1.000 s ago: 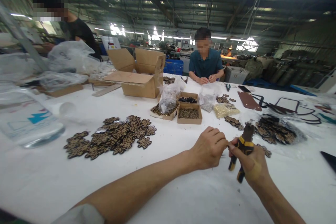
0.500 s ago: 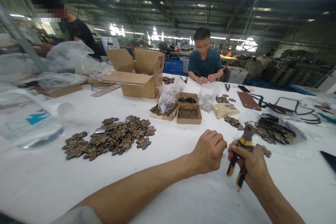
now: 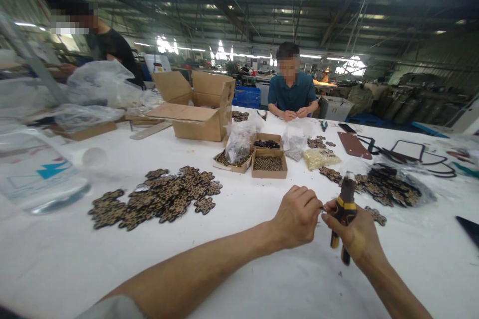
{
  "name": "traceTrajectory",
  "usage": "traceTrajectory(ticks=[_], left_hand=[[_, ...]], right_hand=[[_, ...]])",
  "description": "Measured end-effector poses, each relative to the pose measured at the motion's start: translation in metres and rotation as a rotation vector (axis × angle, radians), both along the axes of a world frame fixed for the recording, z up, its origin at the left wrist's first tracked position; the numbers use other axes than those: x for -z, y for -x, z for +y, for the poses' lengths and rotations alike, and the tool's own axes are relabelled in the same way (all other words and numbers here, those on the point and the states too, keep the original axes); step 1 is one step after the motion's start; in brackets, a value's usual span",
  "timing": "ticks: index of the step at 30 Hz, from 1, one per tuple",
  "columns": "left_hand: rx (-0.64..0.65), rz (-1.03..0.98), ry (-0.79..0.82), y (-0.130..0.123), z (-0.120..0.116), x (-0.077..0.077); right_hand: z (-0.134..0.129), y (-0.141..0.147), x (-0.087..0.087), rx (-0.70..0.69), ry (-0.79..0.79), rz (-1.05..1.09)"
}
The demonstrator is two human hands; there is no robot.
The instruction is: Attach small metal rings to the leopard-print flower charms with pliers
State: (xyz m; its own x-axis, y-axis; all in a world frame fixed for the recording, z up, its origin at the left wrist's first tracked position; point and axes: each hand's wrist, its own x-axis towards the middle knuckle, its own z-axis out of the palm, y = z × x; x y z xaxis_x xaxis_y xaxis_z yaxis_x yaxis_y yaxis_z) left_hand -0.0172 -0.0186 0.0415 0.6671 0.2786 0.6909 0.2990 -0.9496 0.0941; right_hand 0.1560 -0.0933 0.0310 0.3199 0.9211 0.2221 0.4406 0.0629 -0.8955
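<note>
**Pliers parked in right palm, tiny part at the fingertips**

Left hand (image 3: 299,215): fingers curled tight, tips pinching a tiny dark piece (image 3: 323,208), too small to ID from here. Right hand (image 3: 361,234): wrapped round black-and-yellow pliers (image 3: 347,194), head up, handles down; thumb and finger meet the left's tips. Likely palmed that way to leave the fingertips usable. All above the white surface (image 3: 262,279).

Further out: leopard-print patch pile (image 3: 160,194) to the left, second pile (image 3: 389,184) right, part-bagged. Small bins probably sit mid-surface for easy reach.

Count: 1 pliers in hand, 3 small bins (brass bits (image 3: 268,163), black bits (image 3: 267,141), one under a clear bag (image 3: 239,139)), 1 big carton (image 3: 202,122), 2 co-workers. Patches overlap, can't count.
</note>
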Motion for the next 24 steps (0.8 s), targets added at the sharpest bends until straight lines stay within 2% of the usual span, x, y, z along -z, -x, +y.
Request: traceTrajectory(ticks=[4, 9, 11, 17, 21, 24], left_hand=[[0.003, -0.087, 0.047, 0.003, 0.007, -0.007], [0.004, -0.210, 0.066, 0.009, 0.016, -0.019], [0.012, -0.225, 0.050, 0.012, 0.017, -0.023], [0.028, -0.211, -0.004, 0.015, 0.016, -0.029], [0.031, -0.207, -0.010, 0.014, 0.014, -0.032], [0.039, -0.206, -0.019, 0.014, 0.012, -0.034]], right_hand=[[0.004, -0.012, 0.004, 0.019, -0.051, -0.131], [0.000, -0.023, 0.004, 0.153, -0.107, -0.640], [-0.003, -0.025, 0.005, 0.200, -0.110, -0.763], [-0.002, -0.025, 0.016, 0.238, -0.122, -0.888], [0.005, -0.027, 0.022, 0.197, -0.231, -0.864], [0.007, -0.027, 0.019, 0.180, -0.300, -0.869]])
